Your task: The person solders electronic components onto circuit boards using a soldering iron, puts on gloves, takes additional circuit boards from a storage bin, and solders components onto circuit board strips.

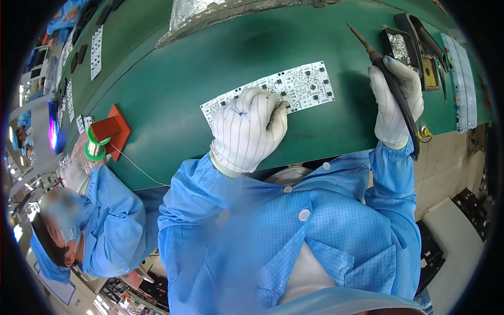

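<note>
My left hand (pixel 247 128), in a white striped glove with darkened fingertips, is curled closed over the lower edge of a white circuit board (pixel 310 86). It covers part of the board; what its fingers hold, if anything, is hidden. The board lies slightly slanted on the green tabletop and carries rows of small black parts. To its right, my right hand (pixel 395 100), gloved alike, is wrapped round a black soldering iron (pixel 391 79). The iron's tip points up and left, above the table and apart from the board. Its cable hangs down past my wrist.
A green spool of solder wire (pixel 95 149) sits on a red-brown stand (pixel 122 134) at left, its wire trailing toward my left sleeve. A co-worker (pixel 113 220) sits there. At right are a soldering-iron stand (pixel 415 42) and a stack of pale strips (pixel 459 84). A foil-covered object (pixel 210 18) stands behind.
</note>
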`<state>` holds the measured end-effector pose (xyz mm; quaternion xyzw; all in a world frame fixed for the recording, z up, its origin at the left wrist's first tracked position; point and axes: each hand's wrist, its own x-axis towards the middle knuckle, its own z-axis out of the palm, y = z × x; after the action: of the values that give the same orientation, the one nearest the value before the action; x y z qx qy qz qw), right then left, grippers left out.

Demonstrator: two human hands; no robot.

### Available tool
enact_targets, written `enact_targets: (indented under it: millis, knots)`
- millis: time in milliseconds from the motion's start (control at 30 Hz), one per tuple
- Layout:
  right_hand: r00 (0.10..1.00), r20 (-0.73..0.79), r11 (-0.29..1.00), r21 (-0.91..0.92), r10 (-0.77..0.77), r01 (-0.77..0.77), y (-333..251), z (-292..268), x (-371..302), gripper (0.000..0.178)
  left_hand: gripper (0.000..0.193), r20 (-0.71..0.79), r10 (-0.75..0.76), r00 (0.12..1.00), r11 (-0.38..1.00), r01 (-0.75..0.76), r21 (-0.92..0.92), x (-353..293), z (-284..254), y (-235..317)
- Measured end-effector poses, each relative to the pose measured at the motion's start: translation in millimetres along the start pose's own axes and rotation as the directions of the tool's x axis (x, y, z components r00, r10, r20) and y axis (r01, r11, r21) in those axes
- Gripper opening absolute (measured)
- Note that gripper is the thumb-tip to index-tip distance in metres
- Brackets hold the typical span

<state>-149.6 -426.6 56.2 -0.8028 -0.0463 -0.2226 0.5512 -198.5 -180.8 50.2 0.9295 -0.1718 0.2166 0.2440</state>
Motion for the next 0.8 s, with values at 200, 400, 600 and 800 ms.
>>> enact_targets:
  millis: [200,400,600,800]
  knots:
    - [0.992,-0.014,0.992,-0.008,0.126,-0.126,-9.3,1.3,-1.1,0.023,0.016,0.068,-0.077,0.995,0.997,0.076,0.024,5.9,-0.6,0.4]
    - [0.994,-0.057,0.996,0.034,0.090,-0.088,-8.0,0.0,3.5,0.023,0.016,-0.006,-0.009,1.000,1.000,0.009,0.019,3.5,5.4,-5.5]
    - [0.999,-0.012,0.999,0.014,0.043,-0.043,-1.1,-2.9,3.3,0.023,0.015,0.008,0.009,1.000,0.999,-0.008,-0.048,9.8,2.1,-1.7]
    - [0.991,0.003,0.991,-0.016,0.132,-0.132,-4.1,-7.2,0.4,0.020,0.016,-0.035,0.017,0.999,1.000,-0.017,-0.020,11.4,-0.8,-4.4]
